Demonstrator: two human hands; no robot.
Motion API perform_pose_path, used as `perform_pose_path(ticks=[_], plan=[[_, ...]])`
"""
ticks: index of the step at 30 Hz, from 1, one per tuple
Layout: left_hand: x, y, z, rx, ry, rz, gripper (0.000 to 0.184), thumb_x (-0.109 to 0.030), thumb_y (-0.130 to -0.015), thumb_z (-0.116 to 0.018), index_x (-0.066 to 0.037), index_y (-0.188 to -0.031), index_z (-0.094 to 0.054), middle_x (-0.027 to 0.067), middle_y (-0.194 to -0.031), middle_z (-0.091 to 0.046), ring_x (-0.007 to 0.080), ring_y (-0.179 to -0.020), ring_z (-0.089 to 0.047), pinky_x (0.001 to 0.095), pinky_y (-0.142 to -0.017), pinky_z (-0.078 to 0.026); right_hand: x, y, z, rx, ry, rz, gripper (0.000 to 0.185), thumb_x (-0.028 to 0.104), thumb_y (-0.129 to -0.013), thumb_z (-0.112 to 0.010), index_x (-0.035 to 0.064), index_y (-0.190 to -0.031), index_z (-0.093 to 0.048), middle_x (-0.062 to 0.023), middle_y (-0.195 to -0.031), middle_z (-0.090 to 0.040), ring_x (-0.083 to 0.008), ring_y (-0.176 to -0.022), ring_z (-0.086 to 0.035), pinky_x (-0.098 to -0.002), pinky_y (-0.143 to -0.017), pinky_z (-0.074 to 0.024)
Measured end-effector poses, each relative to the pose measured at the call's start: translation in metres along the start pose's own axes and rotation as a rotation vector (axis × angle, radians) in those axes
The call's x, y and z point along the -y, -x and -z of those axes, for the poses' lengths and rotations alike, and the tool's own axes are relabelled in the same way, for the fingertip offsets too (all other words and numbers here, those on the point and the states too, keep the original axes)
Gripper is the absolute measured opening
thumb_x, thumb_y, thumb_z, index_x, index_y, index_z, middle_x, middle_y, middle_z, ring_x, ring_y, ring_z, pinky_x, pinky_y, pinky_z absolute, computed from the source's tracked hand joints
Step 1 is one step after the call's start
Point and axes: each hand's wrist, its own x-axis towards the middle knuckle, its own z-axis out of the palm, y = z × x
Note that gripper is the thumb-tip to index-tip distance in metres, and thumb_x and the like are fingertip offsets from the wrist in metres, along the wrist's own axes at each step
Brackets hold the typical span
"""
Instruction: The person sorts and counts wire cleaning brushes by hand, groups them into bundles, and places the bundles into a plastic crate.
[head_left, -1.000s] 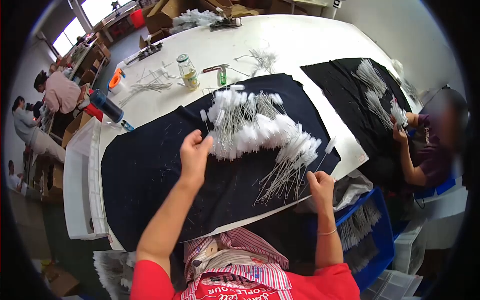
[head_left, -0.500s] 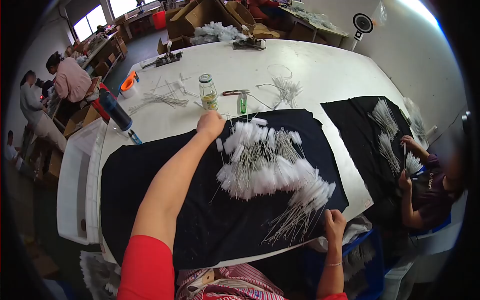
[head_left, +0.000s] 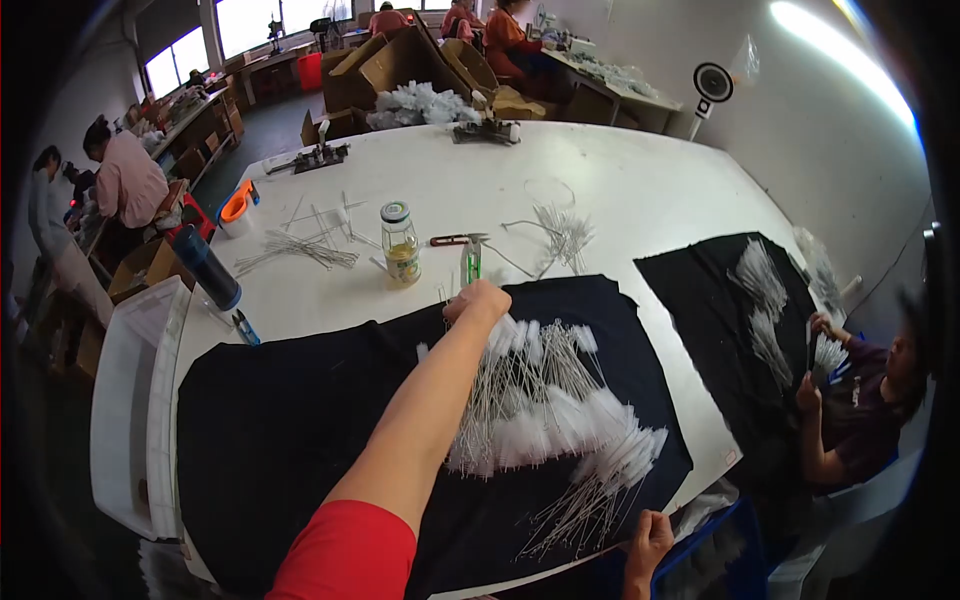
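Note:
My left hand reaches across to the far edge of the dark cloth, just below green-handled snips. Its fingers are curled, and what they hold, if anything, is hidden. Beneath and right of that hand lies a large pile of wire-stemmed white brushes. Near the cloth's front right corner is my right hand, with its fingers closed; nothing can be made out in them. A smaller bunch of brushes lies just to its left, wire ends toward the front.
A glass jar, red-handled tool, loose wires and an orange tape dispenser stand or lie on the white table. A dark bottle is at left. A co-worker holds brushes at right.
My left hand has moved forward and right, from the cloth's left part to its far edge by the snips. The view has tilted up. The thin brush earlier in my right hand no longer shows.

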Motion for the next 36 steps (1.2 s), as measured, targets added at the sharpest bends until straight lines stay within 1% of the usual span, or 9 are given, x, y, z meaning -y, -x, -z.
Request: perform_pose_path(ticks=[4, 7, 11, 17, 21, 27, 31, 33, 36], plan=[[0.010, -0.046, -0.017, 0.044, 0.104, -0.053, 0.042, -0.024, -0.075, -0.049, -0.007, -0.113, -0.059, 0.0133, -0.122, -0.054, 0.0264, -0.115, -0.050, 0.0425, -0.093, -0.037, 0.004, 0.002, 0.007, -0.023, -0.060, -0.050, 0.019, 0.014, -0.089, -0.056, 0.0028, -0.074, -0.052, 0.0048, -0.057, -0.043, -0.0016, -0.048, -0.037, -0.0177, -0.043, -0.0266], [0.023, -0.057, -0.020, 0.025, 0.568, -0.152, 0.009, -0.002, -0.064, -0.062, 0.003, -0.071, -0.065, 0.0139, -0.076, -0.061, 0.0213, -0.062, -0.056, 0.0356, -0.057, -0.044, 0.013, 0.000, 0.006, 0.007, -0.129, -0.068, 0.018, 0.014, -0.089, -0.056, 0.0031, -0.076, -0.052, 0.0046, -0.057, -0.044, -0.0016, -0.048, -0.038, -0.0173, -0.042, -0.0278], [0.038, -0.009, 0.016, 0.109, 0.625, -0.238, 0.024, -0.013, -0.063, -0.064, 0.003, -0.081, -0.066, 0.0181, -0.083, -0.064, 0.0277, -0.076, -0.062, 0.0347, -0.067, -0.047, 0.030, -0.003, 0.002, 0.061, -0.190, 0.010, 0.017, 0.013, -0.089, -0.056, 0.0031, -0.076, -0.052, 0.0050, -0.057, -0.044, -0.0011, -0.048, -0.038, -0.0164, -0.042, -0.0275], [0.052, 0.024, 0.039, -0.069, 0.849, -0.256, 0.023, -0.016, -0.064, -0.065, 0.003, -0.077, -0.065, 0.0127, -0.079, -0.063, 0.0212, -0.069, -0.057, 0.0317, -0.062, -0.044, 0.071, -0.001, -0.011, 0.143, -0.247, 0.107, 0.015, 0.009, -0.087, -0.058, 0.0016, -0.076, -0.053, 0.0049, -0.058, -0.046, -0.0010, -0.050, -0.039, -0.0169, -0.044, -0.0291], [0.067, 0.052, 0.048, -0.103, 0.970, -0.493, 0.015, -0.016, -0.080, -0.057, -0.004, -0.082, -0.064, 0.0099, -0.087, -0.062, 0.0195, -0.082, -0.058, 0.0367, -0.071, -0.048, 0.085, 0.004, -0.018, 0.243, -0.218, 0.219, 0.011, 0.006, -0.084, -0.060, -0.0004, -0.076, -0.056, 0.0016, -0.058, -0.050, -0.0036, -0.052, -0.043, -0.0191, -0.047, -0.0334], [0.100, 0.142, 0.076, 0.302, 1.532, -0.669, 0.021, -0.023, -0.092, -0.049, -0.004, -0.097, -0.055, 0.0102, -0.080, -0.063, 0.0210, -0.071, -0.060, 0.0319, -0.070, -0.049, 0.159, 0.012, -0.035, 0.383, -0.228, 0.559, 0.006, 0.003, -0.080, -0.063, -0.0009, -0.078, -0.058, -0.0056, -0.063, -0.056, -0.0087, -0.053, -0.050, -0.0213, -0.051, -0.0392], [0.138, 0.185, 0.071, 0.445, 1.420, -0.677, 0.024, -0.024, -0.094, -0.044, -0.002, -0.099, -0.053, 0.0067, -0.068, -0.057, 0.0195, -0.059, -0.057, 0.0305, -0.058, -0.047, 0.195, 0.020, -0.064, 0.423, -0.309, 0.714, 0.006, 0.003, -0.081, -0.062, -0.0008, -0.082, -0.058, -0.0070, -0.066, -0.057, -0.0095, -0.055, -0.052, -0.0219, -0.051, -0.0399], [0.159, 0.214, 0.061, 0.481, 1.293, -0.628, 0.024, -0.023, -0.094, -0.044, -0.001, -0.098, -0.055, 0.0054, -0.067, -0.058, 0.0151, -0.055, -0.056, 0.0261, -0.054, -0.046, 0.212, 0.019, -0.081, 0.380, -0.336, 0.647, 0.008, 0.004, -0.082, -0.060, -0.0008, -0.088, -0.059, -0.0048, -0.065, -0.055, -0.0076, -0.055, -0.048, -0.0223, -0.050, -0.0383], [0.188, 0.258, 0.039, 0.492, 1.147, -0.549, 0.025, -0.023, -0.093, -0.045, -0.001, -0.099, -0.056, 0.0051, -0.066, -0.059, 0.0119, -0.054, -0.055, 0.0231, -0.051, -0.045, 0.232, 0.022, -0.103, 0.709, -0.517, 0.263, 0.026, 0.020, -0.084, -0.062, -0.0037, -0.095, -0.059, 0.0037, -0.065, -0.048, -0.0029, -0.059, -0.040, -0.0183, -0.051, -0.0327]])
